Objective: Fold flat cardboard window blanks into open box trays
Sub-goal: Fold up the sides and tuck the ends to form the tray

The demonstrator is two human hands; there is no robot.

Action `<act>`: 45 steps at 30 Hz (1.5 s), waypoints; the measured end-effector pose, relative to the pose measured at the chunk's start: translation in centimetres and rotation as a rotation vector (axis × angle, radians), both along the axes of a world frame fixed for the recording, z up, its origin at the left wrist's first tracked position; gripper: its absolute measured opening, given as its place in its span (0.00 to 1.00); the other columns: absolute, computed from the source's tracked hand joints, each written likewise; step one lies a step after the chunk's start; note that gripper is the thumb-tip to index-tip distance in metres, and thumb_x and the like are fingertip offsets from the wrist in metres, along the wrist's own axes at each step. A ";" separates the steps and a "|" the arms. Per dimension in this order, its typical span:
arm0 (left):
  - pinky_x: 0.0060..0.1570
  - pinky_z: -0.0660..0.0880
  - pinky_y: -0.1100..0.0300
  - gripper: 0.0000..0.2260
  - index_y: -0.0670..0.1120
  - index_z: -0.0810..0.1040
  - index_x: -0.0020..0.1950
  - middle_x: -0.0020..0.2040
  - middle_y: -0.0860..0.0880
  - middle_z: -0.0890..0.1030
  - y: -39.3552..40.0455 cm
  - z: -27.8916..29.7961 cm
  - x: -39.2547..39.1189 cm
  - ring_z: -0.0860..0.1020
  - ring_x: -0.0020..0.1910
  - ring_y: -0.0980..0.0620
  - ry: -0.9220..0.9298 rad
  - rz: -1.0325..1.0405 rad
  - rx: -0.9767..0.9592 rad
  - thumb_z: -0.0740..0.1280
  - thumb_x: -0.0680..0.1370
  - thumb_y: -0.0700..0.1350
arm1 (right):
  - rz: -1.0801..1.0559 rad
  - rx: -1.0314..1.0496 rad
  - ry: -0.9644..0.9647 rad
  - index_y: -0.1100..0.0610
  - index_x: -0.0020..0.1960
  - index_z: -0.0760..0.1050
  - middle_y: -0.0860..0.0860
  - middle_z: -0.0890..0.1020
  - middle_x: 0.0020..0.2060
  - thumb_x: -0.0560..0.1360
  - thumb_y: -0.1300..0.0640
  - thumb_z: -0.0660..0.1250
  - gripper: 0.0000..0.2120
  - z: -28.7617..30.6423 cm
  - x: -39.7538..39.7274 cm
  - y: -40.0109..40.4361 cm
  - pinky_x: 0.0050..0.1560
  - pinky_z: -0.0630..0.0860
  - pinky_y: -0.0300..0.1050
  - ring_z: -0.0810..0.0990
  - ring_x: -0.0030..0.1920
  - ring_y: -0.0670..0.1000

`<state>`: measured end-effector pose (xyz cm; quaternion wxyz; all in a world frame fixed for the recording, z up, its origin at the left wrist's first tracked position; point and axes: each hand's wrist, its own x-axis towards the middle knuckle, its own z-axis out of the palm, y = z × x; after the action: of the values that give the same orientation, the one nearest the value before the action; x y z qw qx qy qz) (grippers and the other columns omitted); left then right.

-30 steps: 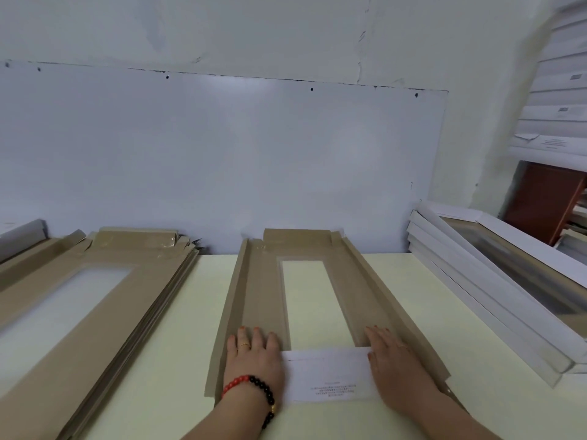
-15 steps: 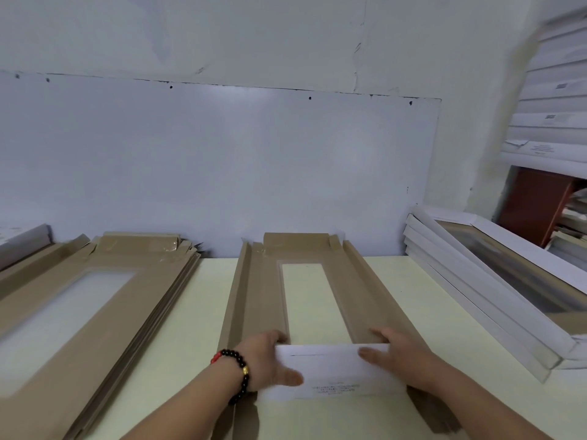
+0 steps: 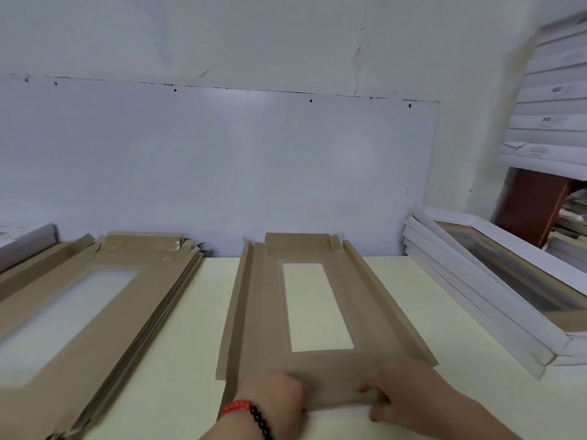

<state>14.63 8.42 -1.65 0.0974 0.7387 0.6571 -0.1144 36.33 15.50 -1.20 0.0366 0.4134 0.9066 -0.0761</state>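
Changes since the earlier views. The white printed end flap, seen flat between the hands one second ago and lifted half a second ago, no longer shows its white face; the near end of the cardboard window blank (image 3: 320,315) now presents a brown surface folded over along the near edge. The left hand (image 3: 273,396), formerly flat on the left panel, now sits with fingers curled at the near edge of the blank. The right hand (image 3: 409,392), formerly flat on the right panel, now grips the folded end, thumb on top. The camera view has tilted slightly.
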 end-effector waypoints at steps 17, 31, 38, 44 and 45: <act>0.72 0.48 0.46 0.25 0.49 0.55 0.73 0.75 0.47 0.56 3.1 -5.7 -0.4 0.50 0.75 0.44 0.018 0.070 0.314 0.50 0.75 0.46 | -0.001 0.670 0.155 0.46 0.57 0.82 0.44 0.82 0.58 0.81 0.47 0.35 0.34 -7.1 -5.3 1.2 0.56 0.62 0.51 0.82 0.56 0.47; 0.64 0.58 0.47 0.20 0.45 0.64 0.65 0.65 0.45 0.65 1.6 -4.4 -2.4 0.63 0.65 0.44 0.107 -0.037 0.441 0.45 0.75 0.39 | 0.012 0.818 0.199 0.54 0.48 0.84 0.50 0.84 0.44 0.65 0.61 0.58 0.19 -6.3 1.9 3.0 0.44 0.79 0.46 0.84 0.40 0.54; 0.60 0.65 0.57 0.21 0.49 0.72 0.58 0.58 0.48 0.69 0.9 -4.5 -4.6 0.66 0.59 0.49 -0.107 -0.226 0.263 0.56 0.76 0.62 | 0.287 0.549 0.239 0.44 0.43 0.83 0.37 0.82 0.43 0.62 0.41 0.67 0.13 -5.4 3.0 0.9 0.38 0.73 0.32 0.80 0.39 0.38; 0.53 0.69 0.60 0.13 0.50 0.76 0.56 0.55 0.47 0.76 0.8 -3.5 -4.1 0.74 0.55 0.47 -0.046 -0.285 0.429 0.56 0.80 0.54 | 0.378 0.758 0.228 0.46 0.39 0.82 0.41 0.79 0.30 0.63 0.61 0.63 0.13 -5.1 1.7 1.7 0.28 0.71 0.33 0.77 0.28 0.43; 0.56 0.68 0.58 0.14 0.48 0.74 0.60 0.58 0.46 0.74 1.0 -3.6 -3.9 0.72 0.58 0.46 -0.079 -0.234 0.382 0.54 0.81 0.51 | 0.344 0.734 0.241 0.47 0.37 0.81 0.41 0.77 0.28 0.62 0.61 0.65 0.11 -5.0 1.4 1.7 0.26 0.69 0.33 0.75 0.26 0.43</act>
<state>10.75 9.39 -5.27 -0.0323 0.8188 0.5724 0.0306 37.68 17.24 -6.19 -0.2071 0.2298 0.9272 0.2111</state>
